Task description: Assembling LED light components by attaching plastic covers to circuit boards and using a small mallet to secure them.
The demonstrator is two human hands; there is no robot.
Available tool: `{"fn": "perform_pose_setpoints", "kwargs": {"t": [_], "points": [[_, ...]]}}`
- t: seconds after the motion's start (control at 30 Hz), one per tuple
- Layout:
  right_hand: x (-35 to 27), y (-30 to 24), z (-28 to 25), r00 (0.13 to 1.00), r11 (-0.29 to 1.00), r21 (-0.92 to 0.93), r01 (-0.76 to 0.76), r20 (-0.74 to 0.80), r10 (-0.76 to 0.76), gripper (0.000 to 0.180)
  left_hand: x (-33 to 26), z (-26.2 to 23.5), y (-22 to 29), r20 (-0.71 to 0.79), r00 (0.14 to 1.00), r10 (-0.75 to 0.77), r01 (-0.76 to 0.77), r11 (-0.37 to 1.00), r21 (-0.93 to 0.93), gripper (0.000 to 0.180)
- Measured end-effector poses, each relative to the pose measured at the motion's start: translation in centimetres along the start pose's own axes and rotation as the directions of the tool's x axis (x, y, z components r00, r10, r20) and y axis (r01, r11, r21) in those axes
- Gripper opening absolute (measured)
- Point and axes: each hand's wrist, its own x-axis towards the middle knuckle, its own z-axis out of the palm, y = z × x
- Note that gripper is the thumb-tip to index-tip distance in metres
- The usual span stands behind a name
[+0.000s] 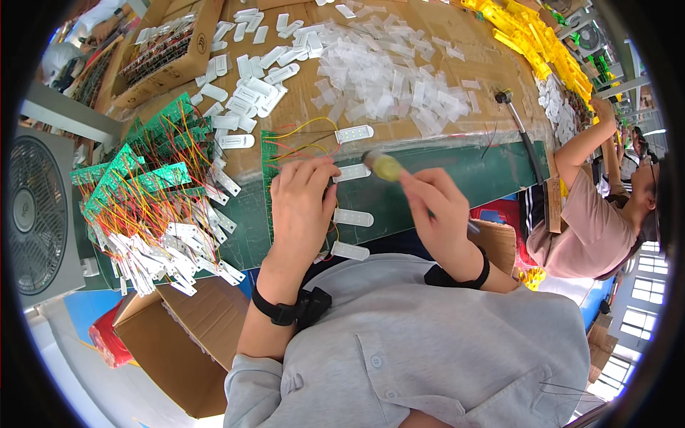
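The left hand lies knuckles up with its fingers curled down onto a green circuit board near the table edge, from which red and yellow wires loop out to small white plastic strips. The right hand is closed around a tool with a blurred yellow-green tip, held just beside the left fingertips over one white strip. More white strips lie in a column just below the hands. To the left, a heap of green boards with wires spills toward a cardboard box. Farther back lie clear plastic pieces. Another person sits at right.
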Motion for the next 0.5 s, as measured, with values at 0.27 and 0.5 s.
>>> {"fn": "perform_pose_setpoints", "kwargs": {"t": [0.27, 0.5], "points": [[1.7, -1.4, -0.4, 0.998, 0.995, 0.078, 0.058, -0.011, -0.058, 0.038, -0.4, 0.4, -0.1, -0.014, 0.998, -0.062, 0.062, 0.998, -0.03, 0.051], [1.5, 0.2, 2.3, 0.968, 0.991, 0.106, -0.085, 0.244, 0.057, 0.035, -0.3, 0.2, 0.2, 0.0, 0.997, -0.075, 0.075, 0.996, -0.052, 0.054]]}}
